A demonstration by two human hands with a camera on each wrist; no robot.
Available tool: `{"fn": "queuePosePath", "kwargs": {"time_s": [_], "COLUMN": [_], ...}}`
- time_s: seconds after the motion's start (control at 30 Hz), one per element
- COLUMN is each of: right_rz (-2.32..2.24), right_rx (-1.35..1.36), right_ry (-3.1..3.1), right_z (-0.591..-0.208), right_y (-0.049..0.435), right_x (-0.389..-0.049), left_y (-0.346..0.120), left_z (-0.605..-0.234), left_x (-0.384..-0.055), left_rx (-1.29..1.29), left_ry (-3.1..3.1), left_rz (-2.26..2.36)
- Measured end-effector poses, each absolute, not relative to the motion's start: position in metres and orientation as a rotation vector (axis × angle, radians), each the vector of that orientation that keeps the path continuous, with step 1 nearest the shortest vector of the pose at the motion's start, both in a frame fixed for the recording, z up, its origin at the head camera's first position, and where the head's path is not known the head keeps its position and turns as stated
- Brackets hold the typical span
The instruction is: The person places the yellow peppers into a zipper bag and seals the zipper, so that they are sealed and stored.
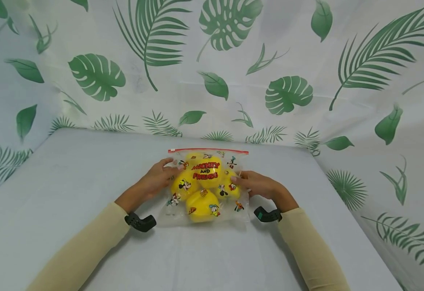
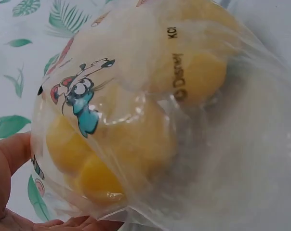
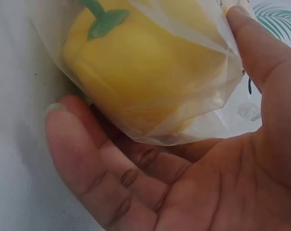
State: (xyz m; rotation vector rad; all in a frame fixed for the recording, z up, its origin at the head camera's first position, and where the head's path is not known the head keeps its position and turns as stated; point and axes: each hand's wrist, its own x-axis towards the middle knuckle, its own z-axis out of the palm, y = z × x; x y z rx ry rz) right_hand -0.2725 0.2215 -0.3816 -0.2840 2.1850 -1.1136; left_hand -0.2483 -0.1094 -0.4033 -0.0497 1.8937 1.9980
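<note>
A clear zip bag point(image 1: 238, 216) printed with cartoon figures lies on the table, its red slider edge pointing away from me. Several yellow bell peppers point(image 1: 202, 206) fill it; one pepper point(image 3: 145, 72) shows a green stem in the right wrist view. My left hand point(image 1: 157, 178) grips the bag's left side, its thumb against the plastic and the other fingers under the lower edge in the left wrist view. On the opposite side, my right hand point(image 1: 257, 184) holds the bag with the thumb on top and curled fingers beneath. Some fingertips are hidden behind the bag.
A pale cloth covers the table point(image 1: 88, 169). Behind it and at the sides hangs a white curtain point(image 1: 183, 93) with green leaf prints. Dark bands point(image 1: 141, 222) sit on both wrists, beside the beige sleeves point(image 1: 85, 246).
</note>
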Motion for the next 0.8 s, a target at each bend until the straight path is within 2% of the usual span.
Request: {"fn": "queuePosePath", "kwargs": {"time_s": [0.43, 0.8], "right_rz": [-1.089, -1.164], "right_rx": [-0.369, -0.492], "right_ry": [2.199, 2.408], "right_z": [-0.382, -0.369], "right_y": [0.232, 0.259], "right_x": [-0.28, -0.273], "left_y": [-0.118, -0.147], "left_z": [-0.396, -0.378], "left_x": [-0.25, -0.258], "left_rx": [-0.012, 0.255], "left_ry": [2.094, 2.778], "left_rz": [1.796, 1.007]}}
